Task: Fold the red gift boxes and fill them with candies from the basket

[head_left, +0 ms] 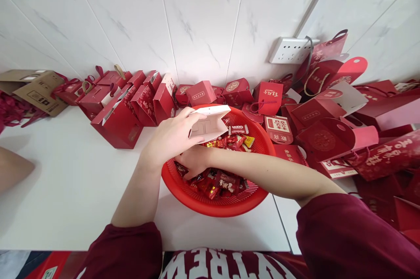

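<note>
My left hand is closed around the edge of a small gift box, tilted above the red plastic basket. The box's open mouth shows a pale inside. Below it, my right hand reaches into the basket, touching wrapped candies. Its thumb is spread away from the other fingers, which are partly hidden by my left hand and the candies. Most wrappers are red; one yellow candy lies near the far side.
Red gift bags stand in a row along the tiled wall at left, beside a brown cardboard box. Many red boxes are piled at right below a power strip. Another person's arm shows at the left edge of the white table.
</note>
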### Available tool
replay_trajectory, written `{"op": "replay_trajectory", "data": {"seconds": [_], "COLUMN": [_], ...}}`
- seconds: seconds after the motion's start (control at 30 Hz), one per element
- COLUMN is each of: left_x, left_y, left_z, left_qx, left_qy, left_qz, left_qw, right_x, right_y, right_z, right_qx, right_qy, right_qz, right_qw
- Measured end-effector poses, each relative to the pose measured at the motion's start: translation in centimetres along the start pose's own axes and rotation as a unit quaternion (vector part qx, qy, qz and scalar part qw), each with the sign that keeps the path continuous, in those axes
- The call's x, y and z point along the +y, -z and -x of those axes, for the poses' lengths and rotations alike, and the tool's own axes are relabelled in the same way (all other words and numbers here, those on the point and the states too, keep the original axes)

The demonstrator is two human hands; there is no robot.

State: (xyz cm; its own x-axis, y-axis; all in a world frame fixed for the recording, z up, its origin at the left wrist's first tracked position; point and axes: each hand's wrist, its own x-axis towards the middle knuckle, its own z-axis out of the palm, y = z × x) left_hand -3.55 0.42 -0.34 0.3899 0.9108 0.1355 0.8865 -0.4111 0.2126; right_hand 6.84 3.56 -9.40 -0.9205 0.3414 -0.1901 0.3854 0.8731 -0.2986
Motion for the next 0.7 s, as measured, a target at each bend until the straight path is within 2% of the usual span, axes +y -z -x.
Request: {"op": "replay_trajectory", "data": {"seconds": [0.27, 0.47, 0.6, 0.7], "left_x": [-0.3, -0.6, -0.9, -1.5], "left_y": [0.0, -0.2, -0.1, 0.6], "left_z": [0.0, -0.3, -0.4, -0.1], "left_qx": [-0.004, 0.011, 0.063, 0.124], "left_qy": [0.007, -0.015, -0.021, -0.018], "left_qz": [0.010, 0.031, 0.044, 0.081], "left_qw": [1.000, 0.999, 0.997, 0.989], "right_x": [0.7, 1.3, 0.3, -1.1], "right_y": [1.1, 2.2, 2.7, 4.1], "right_z": [0.6, 1.1, 1.8, 4.0], "right_qx": [-0.012, -0.037, -0.076, -0.069], "right_qy": [-0.032, -0.001, 0.032, 0.057], "right_qz": [-0.017, -0.035, -0.071, -0.059], "right_qw": [0.999, 0.999, 0.994, 0.994]}}
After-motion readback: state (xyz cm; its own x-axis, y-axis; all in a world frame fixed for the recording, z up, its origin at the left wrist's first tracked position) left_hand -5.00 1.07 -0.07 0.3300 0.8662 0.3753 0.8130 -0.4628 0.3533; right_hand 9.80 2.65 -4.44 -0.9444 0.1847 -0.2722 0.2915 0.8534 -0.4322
